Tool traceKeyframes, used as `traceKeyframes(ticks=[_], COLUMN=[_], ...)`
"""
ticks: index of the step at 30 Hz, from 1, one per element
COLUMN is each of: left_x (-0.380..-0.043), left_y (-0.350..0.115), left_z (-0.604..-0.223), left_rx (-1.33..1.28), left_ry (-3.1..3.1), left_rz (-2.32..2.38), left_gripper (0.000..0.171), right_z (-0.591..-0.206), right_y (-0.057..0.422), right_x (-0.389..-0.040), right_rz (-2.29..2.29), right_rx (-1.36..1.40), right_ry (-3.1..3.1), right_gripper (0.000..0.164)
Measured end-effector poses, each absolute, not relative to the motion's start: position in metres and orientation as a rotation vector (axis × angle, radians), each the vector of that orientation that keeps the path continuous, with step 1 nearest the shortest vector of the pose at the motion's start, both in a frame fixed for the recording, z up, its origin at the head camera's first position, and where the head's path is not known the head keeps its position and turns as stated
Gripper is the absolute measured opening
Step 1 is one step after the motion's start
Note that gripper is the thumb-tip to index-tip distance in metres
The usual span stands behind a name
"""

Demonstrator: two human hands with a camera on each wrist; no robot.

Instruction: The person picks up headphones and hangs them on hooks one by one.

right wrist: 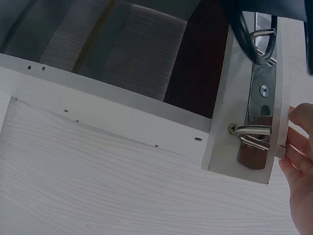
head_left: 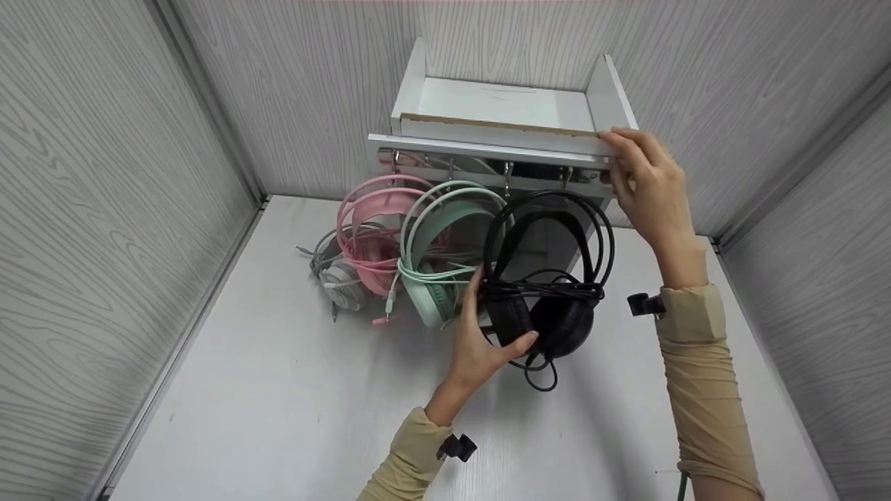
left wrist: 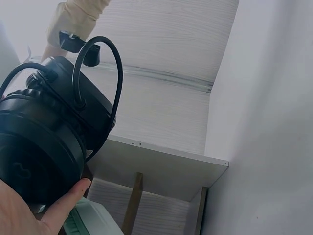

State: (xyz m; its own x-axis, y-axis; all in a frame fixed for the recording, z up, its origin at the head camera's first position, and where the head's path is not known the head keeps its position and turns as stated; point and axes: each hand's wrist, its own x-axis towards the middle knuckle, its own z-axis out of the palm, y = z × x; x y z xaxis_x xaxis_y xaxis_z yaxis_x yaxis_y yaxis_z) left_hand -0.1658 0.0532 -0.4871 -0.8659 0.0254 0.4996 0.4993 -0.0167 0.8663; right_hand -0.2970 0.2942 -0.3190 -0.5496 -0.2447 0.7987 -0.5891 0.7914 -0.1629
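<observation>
Black headphones (head_left: 567, 327) are clasped by one ear cup (head_left: 507, 320) in left grip (head_left: 477, 356), just beside mint headphones (head_left: 428, 303), below hooks (head_left: 508, 174) of shelf (head_left: 498, 101); shelf is pinched at right front by right grip (head_left: 653, 193).

3 views, soft diffuse light, cool grey cast.
Head: even, moderate brightness, seemingly lit from overhead; soft-edged shadows on white tabletop (head_left: 278, 403); side walls (head_left: 90, 209) splay outward, wide-angle. Left wrist: upper-left corner washed out; black headphones (left wrist: 39, 142) dark, low in detail. Right wrist: dimmest; glints on metal hook plate (right wrist: 259, 105); headphones' near parts blurred, upper right.
</observation>
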Motion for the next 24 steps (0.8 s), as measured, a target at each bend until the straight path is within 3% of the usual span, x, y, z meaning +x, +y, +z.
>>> traceKeyframes(ticks=[24], left_x=[-0.184], left_y=[0.075], left_z=[-0.512], left_rx=[-0.448], left_ry=[-2.087], left_rz=[-1.596], left_gripper=[0.114], right_z=[-0.322], right_y=[0.292], right_x=[-0.296], right_rz=[0.571], right_rx=[0.57], right_ry=[-2.165], right_gripper=[0.033])
